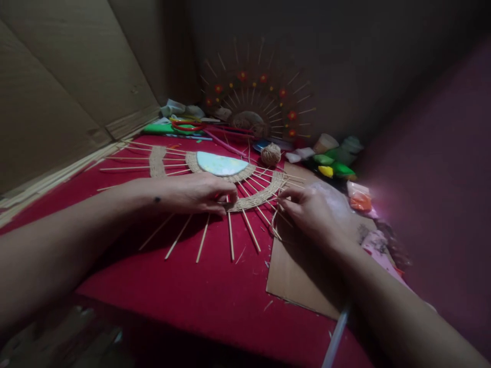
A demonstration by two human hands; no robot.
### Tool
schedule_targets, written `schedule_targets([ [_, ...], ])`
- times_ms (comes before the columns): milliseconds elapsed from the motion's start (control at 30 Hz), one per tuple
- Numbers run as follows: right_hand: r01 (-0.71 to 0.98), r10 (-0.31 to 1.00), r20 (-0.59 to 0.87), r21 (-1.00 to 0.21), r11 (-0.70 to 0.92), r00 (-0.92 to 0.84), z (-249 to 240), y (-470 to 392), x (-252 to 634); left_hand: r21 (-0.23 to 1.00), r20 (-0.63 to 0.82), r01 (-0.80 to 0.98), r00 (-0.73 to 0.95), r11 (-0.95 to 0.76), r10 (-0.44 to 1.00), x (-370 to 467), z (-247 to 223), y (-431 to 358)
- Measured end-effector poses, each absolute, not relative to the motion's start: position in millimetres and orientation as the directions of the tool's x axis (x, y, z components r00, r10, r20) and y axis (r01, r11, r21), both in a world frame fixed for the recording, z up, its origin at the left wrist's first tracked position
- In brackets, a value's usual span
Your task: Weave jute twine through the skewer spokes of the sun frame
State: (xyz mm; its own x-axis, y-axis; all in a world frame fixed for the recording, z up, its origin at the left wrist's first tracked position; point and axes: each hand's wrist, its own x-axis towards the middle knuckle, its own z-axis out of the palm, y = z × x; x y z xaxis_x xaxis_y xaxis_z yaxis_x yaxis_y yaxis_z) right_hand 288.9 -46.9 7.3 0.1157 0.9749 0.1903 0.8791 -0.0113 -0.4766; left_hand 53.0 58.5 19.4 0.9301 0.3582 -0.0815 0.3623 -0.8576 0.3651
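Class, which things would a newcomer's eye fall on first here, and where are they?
First, the pale blue half-disc at the hub of a fan of thin sticks, on the red tabletop. Next, the left hand and right hand, both near the woven outer band. Behind, red flowers arc across the dark background.

Left hand (pixel 203 194) and right hand (pixel 307 207) were bare, forearms (pixel 95 225) bare too; small, dark, round spot (pixel 157 199) sat by left wrist (pixel 169 193).
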Motion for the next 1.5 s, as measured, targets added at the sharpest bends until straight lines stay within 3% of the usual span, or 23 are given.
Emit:
schedule_targets([
  [200,0.869,0.964,0.216,-0.494,-0.027,0.153,1.5,-45.3,290.9,0.127,0.054,0.514,0.85,-0.848,0.524,72.3,21.2,46.9],
  [300,0.855,0.959,0.23,-0.518,-0.022,0.164,0.1,-44.1,291.8,-0.016,0.047,0.628,0.778,-0.778,0.626,87.7,21.1,36.1],
  [433,0.834,0.955,0.245,-0.551,-0.007,0.17,-4.0,-42.1,293.9,-0.16,0.096,0.6,0.8,-0.784,0.593,103.5,15.6,26.9],
  [667,0.791,0.954,0.257,-0.611,0.038,0.152,-5.8,-35.0,298.5,0.026,0.094,0.605,0.791,-0.796,0.604,107.0,-0.4,34.0],
  [767,0.655,0.989,0.108,-0.756,0.018,0.097,9.0,-34.7,304.6,0.082,0.067,0.592,0.799,-0.802,0.597,104.2,-0.4,36.3],
  [833,0.448,0.997,-0.064,-0.893,-0.043,-0.032,21.9,-39.2,311.4,0.1,0.059,0.575,0.811,-0.812,0.582,102.1,0.3,38.0],
  [900,0.229,0.963,-0.148,-0.969,-0.095,-0.227,33.8,-48.1,319.2,0.107,0.054,0.56,0.822,-0.822,0.567,100.2,0.4,40.0],
  [1000,0.149,0.887,-0.166,-0.983,-0.112,-0.431,48.4,-66.4,330.3,0.099,0.034,0.573,0.815,-0.813,0.579,98.1,0.2,42.1],
  [1100,0.283,0.862,-0.228,-0.954,-0.104,-0.452,61.5,-82.3,340.5,0.095,0.022,0.588,0.805,-0.803,0.593,96.2,1.3,41.7],
  [1267,0.517,0.947,-0.25,-0.849,-0.114,-0.201,73.1,-90.1,360.0,0.106,0.018,0.578,0.812,-0.809,0.583,93.7,4.2,39.3],
  [1400,0.76,0.883,-0.463,-0.6,-0.249,-0.077,70.6,-87.9,372.4,0.093,0.015,0.583,0.81,-0.807,0.587,92.1,5.2,39.1],
  [1500,0.883,0.868,-0.489,-0.367,-0.293,0.084,68.2,-86.3,376.9,0.097,0.005,0.599,0.799,-0.795,0.602,91.5,6.1,38.6],
])
